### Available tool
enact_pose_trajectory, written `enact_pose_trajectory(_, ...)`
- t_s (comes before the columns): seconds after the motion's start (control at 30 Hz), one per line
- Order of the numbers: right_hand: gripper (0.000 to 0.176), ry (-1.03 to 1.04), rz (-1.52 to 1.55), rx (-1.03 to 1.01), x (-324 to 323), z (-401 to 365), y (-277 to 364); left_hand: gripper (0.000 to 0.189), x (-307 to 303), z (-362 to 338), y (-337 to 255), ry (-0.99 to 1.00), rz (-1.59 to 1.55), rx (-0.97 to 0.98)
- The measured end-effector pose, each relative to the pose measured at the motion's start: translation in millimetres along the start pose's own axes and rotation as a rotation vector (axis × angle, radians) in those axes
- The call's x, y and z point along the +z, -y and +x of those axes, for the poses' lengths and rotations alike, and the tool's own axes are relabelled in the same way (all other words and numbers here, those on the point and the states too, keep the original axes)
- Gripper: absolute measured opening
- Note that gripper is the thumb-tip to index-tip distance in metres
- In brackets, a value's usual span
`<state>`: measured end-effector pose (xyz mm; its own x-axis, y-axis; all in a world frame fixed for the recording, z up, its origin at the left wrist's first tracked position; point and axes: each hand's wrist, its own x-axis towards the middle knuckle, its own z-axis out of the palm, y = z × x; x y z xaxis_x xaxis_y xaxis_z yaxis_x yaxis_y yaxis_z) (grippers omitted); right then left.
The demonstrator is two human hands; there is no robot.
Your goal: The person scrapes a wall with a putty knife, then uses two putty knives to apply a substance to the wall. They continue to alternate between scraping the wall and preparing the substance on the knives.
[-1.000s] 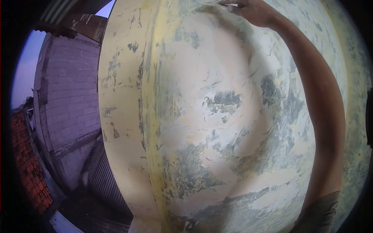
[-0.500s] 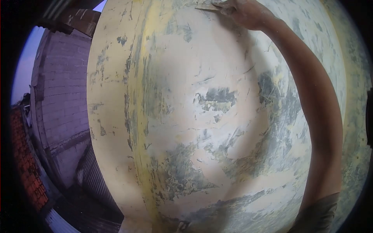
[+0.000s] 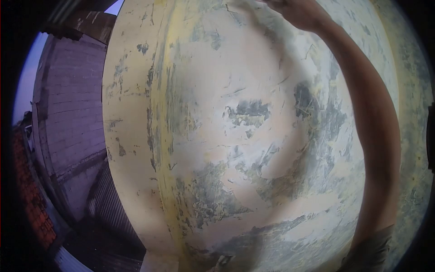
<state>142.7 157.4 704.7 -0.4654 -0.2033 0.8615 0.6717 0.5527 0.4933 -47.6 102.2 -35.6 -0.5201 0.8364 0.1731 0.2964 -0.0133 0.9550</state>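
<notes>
I am viewing the patchy wall (image 3: 253,140), which is filling the centre of the frame. The right hand (image 3: 301,12) is lying at the top edge; its fingers (image 3: 274,3) are running out of view, so I am unable to tell whether they are grasping anything. For an even finish, I am judging that steady, light strokes are suiting the pale coat (image 3: 235,54), overlapping the central grey patch (image 3: 252,108) without gouging.

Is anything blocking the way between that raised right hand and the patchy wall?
Nothing visible stands between the right hand and the patchy wall. The fingers run up to the picture's top edge, though, so anything beyond it can't be seen.
</notes>
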Motion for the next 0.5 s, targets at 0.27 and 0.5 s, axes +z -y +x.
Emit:
enact_pose_trajectory(0.27,0.039,0.205,-0.205,0.247,15.7,14.5,45.6,0.036,-15.4,-4.5,3.4,0.018,-0.047,-0.019)
enact_pose_trajectory(0.5,0.034,0.318,-0.355,0.208,7.6,-15.5,29.0,0.036,-21.8,-23.6,9.1,0.037,-0.099,-0.053)
